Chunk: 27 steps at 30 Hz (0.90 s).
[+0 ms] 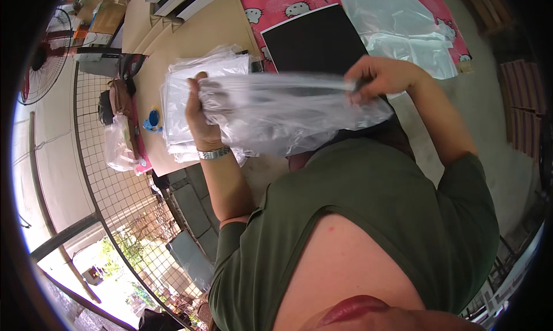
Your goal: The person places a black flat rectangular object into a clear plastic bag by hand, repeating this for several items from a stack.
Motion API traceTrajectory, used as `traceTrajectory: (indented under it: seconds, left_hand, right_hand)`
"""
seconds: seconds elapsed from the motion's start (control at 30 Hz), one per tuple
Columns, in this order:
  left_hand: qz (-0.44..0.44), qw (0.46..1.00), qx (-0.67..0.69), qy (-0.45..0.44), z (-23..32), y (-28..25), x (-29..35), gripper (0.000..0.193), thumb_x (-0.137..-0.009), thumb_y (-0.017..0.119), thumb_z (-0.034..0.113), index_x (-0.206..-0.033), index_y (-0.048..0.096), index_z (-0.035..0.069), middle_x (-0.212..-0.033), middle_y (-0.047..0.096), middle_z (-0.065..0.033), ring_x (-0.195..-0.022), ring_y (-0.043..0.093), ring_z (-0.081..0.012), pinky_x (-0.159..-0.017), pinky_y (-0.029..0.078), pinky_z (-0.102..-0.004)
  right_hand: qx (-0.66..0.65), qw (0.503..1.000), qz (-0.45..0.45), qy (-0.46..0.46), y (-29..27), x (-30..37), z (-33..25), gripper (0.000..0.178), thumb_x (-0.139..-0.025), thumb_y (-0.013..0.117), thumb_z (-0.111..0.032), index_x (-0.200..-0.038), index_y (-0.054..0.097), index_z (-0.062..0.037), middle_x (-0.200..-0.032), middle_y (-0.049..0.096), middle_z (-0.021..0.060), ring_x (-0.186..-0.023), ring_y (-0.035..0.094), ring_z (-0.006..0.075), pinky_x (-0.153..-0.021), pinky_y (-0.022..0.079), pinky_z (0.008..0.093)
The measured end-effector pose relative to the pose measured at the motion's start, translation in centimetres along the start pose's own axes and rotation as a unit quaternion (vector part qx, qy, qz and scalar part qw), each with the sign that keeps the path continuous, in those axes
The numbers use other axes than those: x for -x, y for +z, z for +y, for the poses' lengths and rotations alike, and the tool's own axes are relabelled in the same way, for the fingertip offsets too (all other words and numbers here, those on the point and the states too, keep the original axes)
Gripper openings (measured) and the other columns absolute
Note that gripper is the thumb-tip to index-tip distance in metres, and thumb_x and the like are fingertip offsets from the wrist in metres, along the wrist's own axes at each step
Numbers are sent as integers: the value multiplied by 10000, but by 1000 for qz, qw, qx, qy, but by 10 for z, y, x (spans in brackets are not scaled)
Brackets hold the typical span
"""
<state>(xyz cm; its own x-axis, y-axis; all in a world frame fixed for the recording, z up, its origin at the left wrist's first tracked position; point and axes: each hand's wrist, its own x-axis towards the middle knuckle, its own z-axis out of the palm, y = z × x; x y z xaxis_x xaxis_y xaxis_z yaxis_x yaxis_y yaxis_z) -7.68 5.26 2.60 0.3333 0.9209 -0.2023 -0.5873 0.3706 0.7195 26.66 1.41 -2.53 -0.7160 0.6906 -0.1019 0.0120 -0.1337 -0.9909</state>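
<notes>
A clear plastic bag is stretched sideways between my two hands in front of my body, creased and partly blurred. My left hand grips its left end, the fingers partly covered by the film. At the other end, the fingers of my right hand are closed on the bag's upper right edge. Under and behind the bag lies a stack of folded white and clear plastic bags on brown board. A flat black sheet or panel lies just beyond the held bag, its near part hidden.
More clear plastic lies at the far right on a pink patterned table cover. Black-and-white stacked panels stand at the far left. A blue tape roll sits near the left table edge, beside a wire mesh. A fan stands further left.
</notes>
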Motion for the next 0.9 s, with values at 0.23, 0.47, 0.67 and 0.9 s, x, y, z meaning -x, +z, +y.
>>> traceTrajectory:
  seconds: [0.23, 0.47, 0.67, 0.9]
  left_hand:
    - [-213, 918, -272, -193, -38, -36, -20, 389, -810, 613, 161, -1153, 503, 13, -1099, 560, -118, -995, 533, -198, -865, 431, -347]
    - [-12, 986, -69, -150, -57, -62, -31, 506, -779, 632, 292, -1152, 499, -23, -1068, 581, -117, -902, 563, -192, -789, 459, -334]
    - [-175, 979, -84, -66, -37, -65, -35, 266, -829, 600, 202, -961, 600, -28, -920, 640, -130, -824, 608, -212, -807, 460, -323]
    - [-14, 981, -122, -152, -61, -83, -67, 381, -884, 505, 336, -1006, 516, -25, -997, 592, -155, -919, 588, -254, -780, 493, -378]
  right_hand:
    - [-250, 924, 284, -62, -13, -16, -10, 217, -859, 584, -277, -916, 567, -69, -791, 573, 14, -695, 526, 79, -620, 433, 233]
    - [-296, 902, 225, -219, -45, -30, -2, 231, -895, 511, -219, -964, 586, -12, -946, 626, 60, -861, 607, 156, -816, 463, 297]
    - [-246, 966, 68, -33, -71, -21, 37, 347, -872, 541, -374, -1023, 561, -61, -858, 588, -6, -772, 550, 87, -699, 449, 228]
    - [-377, 881, 151, -244, -73, -31, 37, 311, -769, 593, -65, -1069, 527, -23, -930, 590, 67, -771, 579, 131, -750, 480, 282]
